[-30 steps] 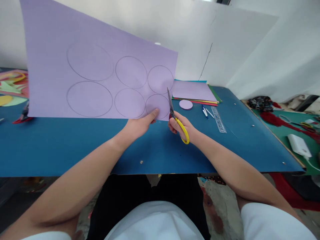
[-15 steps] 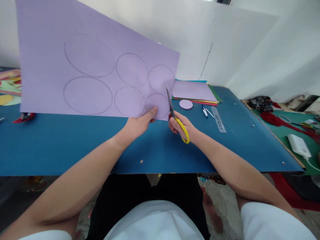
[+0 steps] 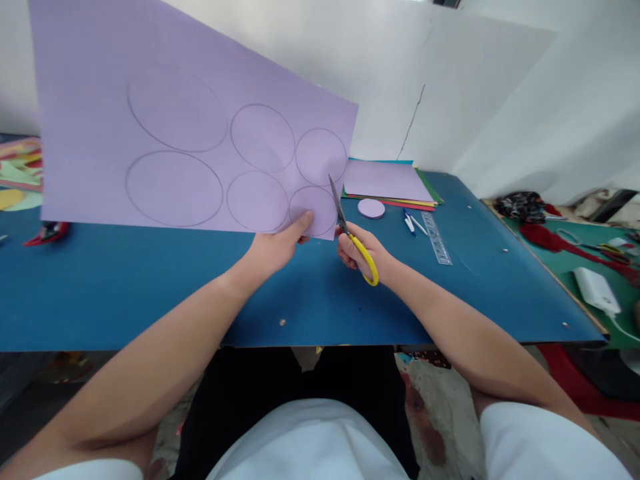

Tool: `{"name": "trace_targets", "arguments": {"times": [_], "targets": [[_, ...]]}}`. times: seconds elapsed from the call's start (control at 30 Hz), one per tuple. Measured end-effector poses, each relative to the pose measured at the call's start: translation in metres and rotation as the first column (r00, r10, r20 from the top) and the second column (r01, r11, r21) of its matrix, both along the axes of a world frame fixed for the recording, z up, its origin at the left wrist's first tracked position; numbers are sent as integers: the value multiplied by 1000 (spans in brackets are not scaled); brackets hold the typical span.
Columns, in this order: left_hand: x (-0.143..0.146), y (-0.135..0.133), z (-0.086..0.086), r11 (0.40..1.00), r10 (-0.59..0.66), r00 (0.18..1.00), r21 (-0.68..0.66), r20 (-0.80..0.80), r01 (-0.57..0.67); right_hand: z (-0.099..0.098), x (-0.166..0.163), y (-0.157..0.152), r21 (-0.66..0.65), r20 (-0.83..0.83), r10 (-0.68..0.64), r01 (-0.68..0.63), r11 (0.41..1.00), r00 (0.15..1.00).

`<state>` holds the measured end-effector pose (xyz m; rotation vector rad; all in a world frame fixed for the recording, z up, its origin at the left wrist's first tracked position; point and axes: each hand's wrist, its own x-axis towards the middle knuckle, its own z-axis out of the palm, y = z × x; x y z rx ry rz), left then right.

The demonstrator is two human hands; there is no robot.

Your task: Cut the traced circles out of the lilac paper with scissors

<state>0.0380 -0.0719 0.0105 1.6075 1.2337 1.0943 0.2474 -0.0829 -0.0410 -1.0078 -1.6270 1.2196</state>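
A large sheet of purple paper (image 3: 110, 127) with several circles drawn on it in dark outline is held up in front of me. My left hand (image 3: 283, 241) pinches its lower edge, the thumb lying over the smallest lower circle. The fingers behind the paper are hidden. In my right hand (image 3: 361, 250) are scissors (image 3: 363, 260) with yellow handles, fingers wrapped round the grips. Their blades point up and slightly left, in front of the paper's right edge beside the lower right circle. Whether the blades are fully closed I cannot make out.
On the blue table (image 3: 150, 287) lie a cut purple paper disc (image 3: 371, 209), a stack of coloured paper (image 3: 387, 180), pens (image 3: 410, 222) and a clear ruler (image 3: 437, 238). Paper scraps (image 3: 20, 163) and a red-and-black object (image 3: 47, 233) sit at left. A white device (image 3: 597, 291) rests on a green surface.
The sheet has shifted very slightly left and up with my left hand. The scissor tips have moved slightly left across the paper; both hands keep their grip.
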Motion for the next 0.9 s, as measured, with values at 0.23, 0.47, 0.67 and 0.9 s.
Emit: {"name": "trace_targets", "arguments": {"times": [0.23, 0.47, 0.67, 0.9], "targets": [[-1, 3, -2, 1000, 5, 1000, 17, 0, -5, -1, 0, 1, -11, 0, -4, 4, 1000, 1000], [-2, 5, -5, 998, -1, 1000, 55, 20, 0, 1, -1, -1, -20, -4, -5, 5, 1000, 1000], [-2, 6, -5, 999, 19, 1000, 49, 15, -20, 3, 0, -2, -19, 8, -11, 11, 1000, 1000], [-4, 7, -3, 999, 6, 1000, 41, 14, -7, 8, -1, -3, -41, 18, -5, 6, 999, 1000]]}}
